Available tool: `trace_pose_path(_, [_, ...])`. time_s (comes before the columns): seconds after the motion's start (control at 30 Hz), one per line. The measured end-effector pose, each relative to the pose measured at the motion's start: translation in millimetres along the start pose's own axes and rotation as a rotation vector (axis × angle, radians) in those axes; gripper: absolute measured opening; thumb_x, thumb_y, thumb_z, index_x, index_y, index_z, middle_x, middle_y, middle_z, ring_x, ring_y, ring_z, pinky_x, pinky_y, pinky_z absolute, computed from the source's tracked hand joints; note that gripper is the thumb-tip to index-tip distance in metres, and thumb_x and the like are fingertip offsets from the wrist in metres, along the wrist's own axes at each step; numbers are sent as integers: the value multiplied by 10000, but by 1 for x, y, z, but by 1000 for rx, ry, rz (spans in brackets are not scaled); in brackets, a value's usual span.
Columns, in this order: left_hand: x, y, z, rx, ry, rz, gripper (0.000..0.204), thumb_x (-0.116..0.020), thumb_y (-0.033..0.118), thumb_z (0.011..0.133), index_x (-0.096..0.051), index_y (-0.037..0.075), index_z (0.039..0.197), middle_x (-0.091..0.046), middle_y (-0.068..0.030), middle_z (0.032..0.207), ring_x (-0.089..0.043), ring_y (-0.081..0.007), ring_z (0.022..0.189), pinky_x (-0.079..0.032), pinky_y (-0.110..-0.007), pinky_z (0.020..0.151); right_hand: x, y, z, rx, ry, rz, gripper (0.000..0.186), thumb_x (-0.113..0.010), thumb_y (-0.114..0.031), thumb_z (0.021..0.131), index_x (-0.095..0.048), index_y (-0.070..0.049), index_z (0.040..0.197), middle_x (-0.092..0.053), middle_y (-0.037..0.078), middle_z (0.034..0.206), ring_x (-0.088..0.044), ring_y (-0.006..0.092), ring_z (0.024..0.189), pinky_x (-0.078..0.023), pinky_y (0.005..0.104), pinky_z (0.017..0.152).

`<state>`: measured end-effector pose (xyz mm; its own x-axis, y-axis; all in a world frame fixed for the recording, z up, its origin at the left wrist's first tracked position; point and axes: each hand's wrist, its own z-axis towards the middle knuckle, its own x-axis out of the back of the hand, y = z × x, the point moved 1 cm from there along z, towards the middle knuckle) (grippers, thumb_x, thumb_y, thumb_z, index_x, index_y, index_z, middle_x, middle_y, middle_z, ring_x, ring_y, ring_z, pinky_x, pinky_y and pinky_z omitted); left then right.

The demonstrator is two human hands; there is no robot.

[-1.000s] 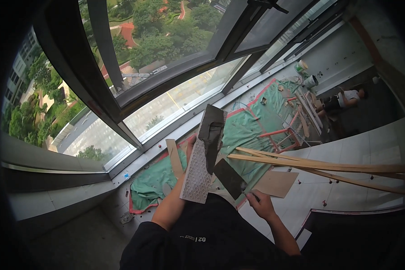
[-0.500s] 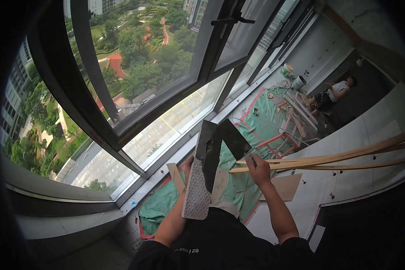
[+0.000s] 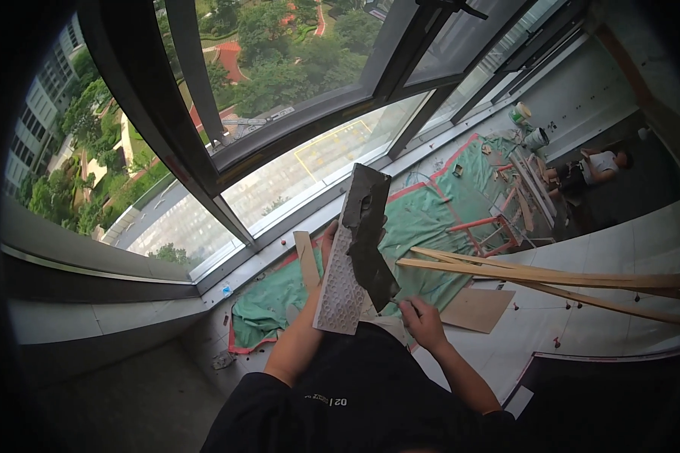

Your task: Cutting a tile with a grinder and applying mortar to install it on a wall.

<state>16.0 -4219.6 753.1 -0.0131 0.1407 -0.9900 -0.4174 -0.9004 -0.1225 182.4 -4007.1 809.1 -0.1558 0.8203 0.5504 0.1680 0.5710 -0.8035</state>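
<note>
My left hand (image 3: pixel 329 240) grips the edge of a long narrow tile (image 3: pixel 334 294), its fingers partly hidden behind it. The tile's back faces up, light grey with a dimpled pattern. Dark grey mortar (image 3: pixel 365 195) covers its far part and runs down the right side. My right hand (image 3: pixel 424 323) is closed round the handle of a trowel (image 3: pixel 379 287). The trowel's dark, flat blade lies against the right side of the tile, touching the mortar; where blade and mortar meet is hard to tell.
Large windows (image 3: pixel 295 83) stand along the left. Green sheeting (image 3: pixel 268 317) covers floor ahead. Long wooden strips (image 3: pixel 551 275) reach in from the right, above a brown board (image 3: pixel 477 309). Farther off are a red metal frame (image 3: pixel 499 234), buckets (image 3: pixel 536 138) and a person (image 3: pixel 598 166).
The trowel has come down and toward me, from beyond the tile's right side onto the mortar, which now spreads lower along the tile. My view has shifted slightly.
</note>
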Motion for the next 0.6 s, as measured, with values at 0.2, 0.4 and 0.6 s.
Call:
trace_pose_path(0.2, [7,-2,0,-50,53,8,774,-367,515,1140,-349,50,1759,-466,-236,1741,-517,-423,1563,-347,-626,1355,87,10,-39,-111,-91,-218,324,-648,-315,1150,-716,1,1126,-649,66,739,-637,125,635,-488,343,592])
trace_pose_path(0.4, [-16,-28,-3,21,105,19,658,-473,515,1156,-559,67,1630,-643,-148,1599,-612,-294,1482,-351,-625,1358,132,-49,53,-171,-33,124,353,-563,-346,1199,-634,-57,1008,-545,-18,721,-483,81,554,-390,287,489])
trace_pose_path(0.6, [-11,-35,-5,79,122,29,653,-494,514,1164,-564,55,1623,-645,-152,1597,-601,-300,1496,-346,-610,1366,152,-56,106,-264,-137,266,357,-559,-361,1201,-596,-85,977,-486,-32,708,-418,68,543,-325,280,462])
